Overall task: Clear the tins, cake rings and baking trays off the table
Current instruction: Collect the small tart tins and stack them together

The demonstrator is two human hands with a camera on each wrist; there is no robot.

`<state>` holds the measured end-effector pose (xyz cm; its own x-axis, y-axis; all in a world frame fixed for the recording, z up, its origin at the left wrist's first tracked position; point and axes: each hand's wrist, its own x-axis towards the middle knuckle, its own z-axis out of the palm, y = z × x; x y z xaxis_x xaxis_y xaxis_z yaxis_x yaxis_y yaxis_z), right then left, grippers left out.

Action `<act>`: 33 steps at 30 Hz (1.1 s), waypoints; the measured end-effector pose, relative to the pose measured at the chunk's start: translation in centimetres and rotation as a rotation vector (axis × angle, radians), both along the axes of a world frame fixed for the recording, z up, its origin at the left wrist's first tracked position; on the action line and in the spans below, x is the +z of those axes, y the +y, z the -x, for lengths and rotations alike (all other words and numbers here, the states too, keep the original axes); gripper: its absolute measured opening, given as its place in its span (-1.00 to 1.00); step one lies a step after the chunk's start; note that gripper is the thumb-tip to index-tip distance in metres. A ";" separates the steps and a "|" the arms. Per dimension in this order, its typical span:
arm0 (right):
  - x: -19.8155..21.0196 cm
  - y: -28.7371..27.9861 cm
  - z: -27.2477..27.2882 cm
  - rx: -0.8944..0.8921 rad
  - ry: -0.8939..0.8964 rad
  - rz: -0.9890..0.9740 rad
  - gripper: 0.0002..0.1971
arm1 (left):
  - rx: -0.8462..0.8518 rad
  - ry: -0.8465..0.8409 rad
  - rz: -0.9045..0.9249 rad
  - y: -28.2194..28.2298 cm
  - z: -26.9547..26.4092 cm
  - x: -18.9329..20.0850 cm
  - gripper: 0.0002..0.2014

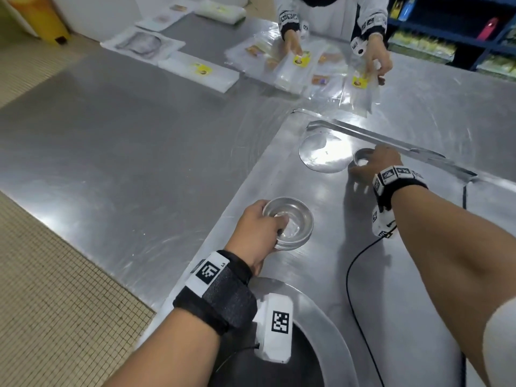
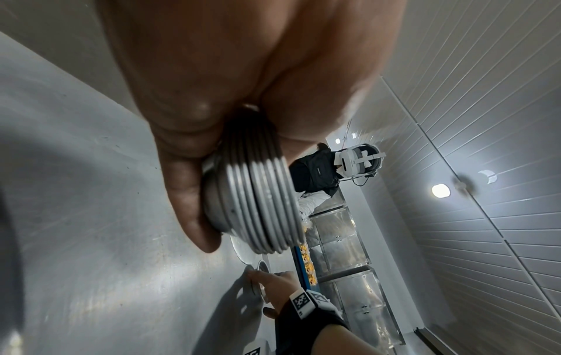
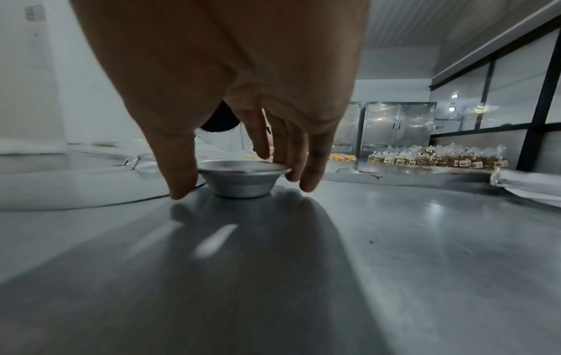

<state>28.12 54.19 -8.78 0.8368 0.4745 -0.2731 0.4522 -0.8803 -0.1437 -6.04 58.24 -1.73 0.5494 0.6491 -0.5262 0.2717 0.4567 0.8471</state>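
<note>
The tins are in two places: a nested stack of tins [image 1: 289, 223] sits in the left hand [image 1: 258, 233], and a single small tin [image 3: 242, 179] stands upright on the steel surface [image 1: 363, 247] farther out, just beside a flat round disc [image 1: 324, 156]. The left hand's grip is closed on the stack, thumb hooked inside the top tin and fingers curled under the lowest one; the left wrist view shows the rims lying one behind another, packed close. The right hand [image 1: 374, 163] reaches forward with the arm nearly straight, palm down over the small tin, thumb on one side and fingers on the other. Its fingertips [image 3: 306, 182] point down to the surface beside the tin's flared rim; some seem to brush that rim, but the grip is not yet closed and the tin still rests flat on the surface. To do this pick well, I would bring thumb and fingers in under the flared lip rather than against the sloping wall, which is smooth and likely to slip, then lift straight up so the tin does not skate over the polished steel into the disc. The stack should be kept level while the right hand brings the tin across, so it drops squarely into the top one. A second person sorts clear packets [image 1: 304, 68] at the far side, well apart.
</note>
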 end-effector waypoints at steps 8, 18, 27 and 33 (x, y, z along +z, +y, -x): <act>3.4 -2.6 3.7 0.056 0.058 -0.181 -0.32 | 0.007 -0.014 -0.011 -1.8 0.3 0.8 -0.76; 8.9 -10.9 12.9 0.224 0.107 -0.461 -0.10 | -0.036 -0.008 -0.116 -7.0 2.1 1.9 -0.72; 15.0 -21.0 22.4 0.400 0.123 -0.685 -0.19 | -0.018 -0.087 -0.032 -13.8 3.6 3.0 -0.67; 16.1 -26.0 26.1 0.451 0.149 -0.639 -0.10 | -0.170 -0.170 0.044 -18.1 4.0 4.3 -0.30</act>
<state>2.00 28.21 7.29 0.5031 0.8612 0.0723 0.6813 -0.3437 -0.6463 -10.07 40.10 2.62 0.7317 0.5182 -0.4427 0.2029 0.4545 0.8673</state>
